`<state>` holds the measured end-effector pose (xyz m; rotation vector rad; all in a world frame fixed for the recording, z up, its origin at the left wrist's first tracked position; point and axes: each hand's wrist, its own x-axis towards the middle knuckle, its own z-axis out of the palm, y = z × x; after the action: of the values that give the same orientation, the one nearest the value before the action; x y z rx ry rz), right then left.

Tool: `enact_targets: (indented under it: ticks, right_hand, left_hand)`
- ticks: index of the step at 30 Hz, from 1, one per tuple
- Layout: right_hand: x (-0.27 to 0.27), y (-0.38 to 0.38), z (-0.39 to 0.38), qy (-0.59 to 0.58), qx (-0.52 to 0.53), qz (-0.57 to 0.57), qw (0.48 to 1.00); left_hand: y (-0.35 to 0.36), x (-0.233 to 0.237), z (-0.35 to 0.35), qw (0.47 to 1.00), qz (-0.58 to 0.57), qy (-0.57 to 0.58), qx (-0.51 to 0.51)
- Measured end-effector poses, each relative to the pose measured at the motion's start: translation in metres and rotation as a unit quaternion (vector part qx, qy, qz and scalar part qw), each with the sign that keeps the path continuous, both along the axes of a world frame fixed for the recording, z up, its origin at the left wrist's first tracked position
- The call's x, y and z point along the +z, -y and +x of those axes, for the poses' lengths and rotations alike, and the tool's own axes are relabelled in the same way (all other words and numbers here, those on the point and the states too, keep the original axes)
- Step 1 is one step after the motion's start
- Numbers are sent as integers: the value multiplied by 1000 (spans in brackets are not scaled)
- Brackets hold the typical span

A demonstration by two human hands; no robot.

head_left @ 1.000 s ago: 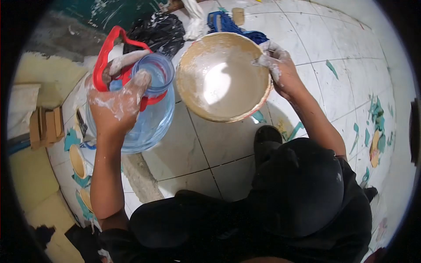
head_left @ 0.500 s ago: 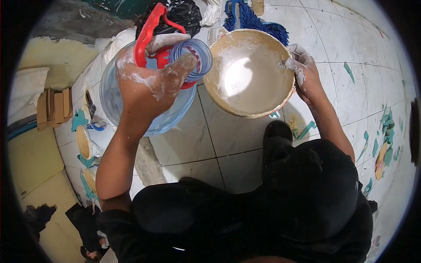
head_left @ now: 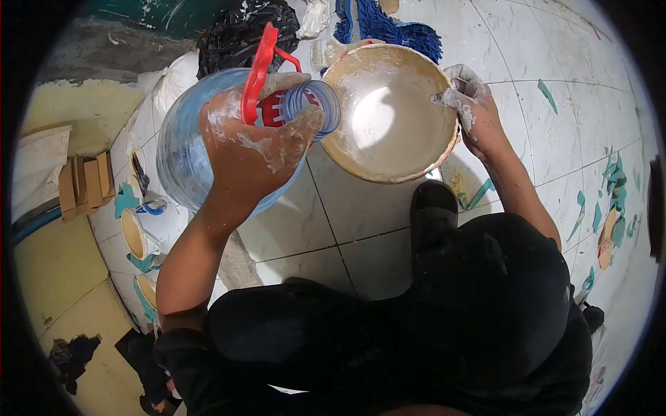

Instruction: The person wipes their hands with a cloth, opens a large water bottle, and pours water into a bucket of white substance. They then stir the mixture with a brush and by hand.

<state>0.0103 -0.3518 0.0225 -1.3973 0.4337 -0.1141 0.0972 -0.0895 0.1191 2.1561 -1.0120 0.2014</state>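
Note:
My left hand (head_left: 257, 139) is wrapped round the neck of a large clear blue water jug (head_left: 182, 149). The jug has a red carry handle (head_left: 259, 73), and its uncapped mouth (head_left: 325, 109) tilts toward the bowl's left rim. White residue covers parts of both hands. With thumb over the rim and fingers outside, my right hand (head_left: 475, 107) grips the right side of a round cream bowl (head_left: 340, 156). A pale, whitish wet mix (head_left: 409, 135) lies in the bowl, brightly lit on one side.
A black plastic bag (head_left: 239, 41) and a blue shaggy mop head (head_left: 388, 31) lie beyond the bowl. White buckets (head_left: 149, 236) stand at the left near cardboard pieces (head_left: 87, 184). Green scraps (head_left: 614, 184) litter the tiles at right. My shoe (head_left: 435, 197) is just below the bowl.
The jug has tipped further, its mouth turning rightward and down toward the bowl. My left hand has moved slightly right with it. My right hand still grips the rim.

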Motion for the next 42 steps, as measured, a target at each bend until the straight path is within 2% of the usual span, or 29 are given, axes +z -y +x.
enact_targets:
  ticks: [1,4,7,10,16,19,23,31,34,37,42]
  right_hand:
    - [-1,1,-1,2,1,0,1000]
    - [-6,2,-4,8,3,8,1000]
    - [-9,4,-7,5,3,19,1000]
    - [-7,8,-11,-11,0,3,1000]
    - [-18,16,-19,-17,-10,-7,1000]
    - [-20,17,-21,-20,-4,-18,1000]
    - [-25,17,-23,-25,-1,-2,1000]
    - [-25,19,-29,-28,-6,-32,999]
    - [-27,21,-31,-33,-5,-56,998]
    - [-24,21,-33,-38,-1,-73,997]
    - [-29,23,-36,-43,1,-69,997]
  left_hand:
    - [2,0,-2,1000,-1,-21,18]
    - [7,-1,-4,999,30,21,-10]
    - [13,-2,-10,998,57,-19,15]
    - [16,-10,-12,999,25,-42,20]
    - [24,-18,-16,997,69,-27,20]
    - [27,-13,-22,991,137,-5,-1]
    - [28,-12,-24,987,155,-33,0]
    - [34,-25,-25,994,105,-43,7]
    - [33,-36,-24,998,66,-4,-19]
    - [39,-30,-29,996,87,-34,9]
    - [38,-35,-32,995,89,-32,-7]
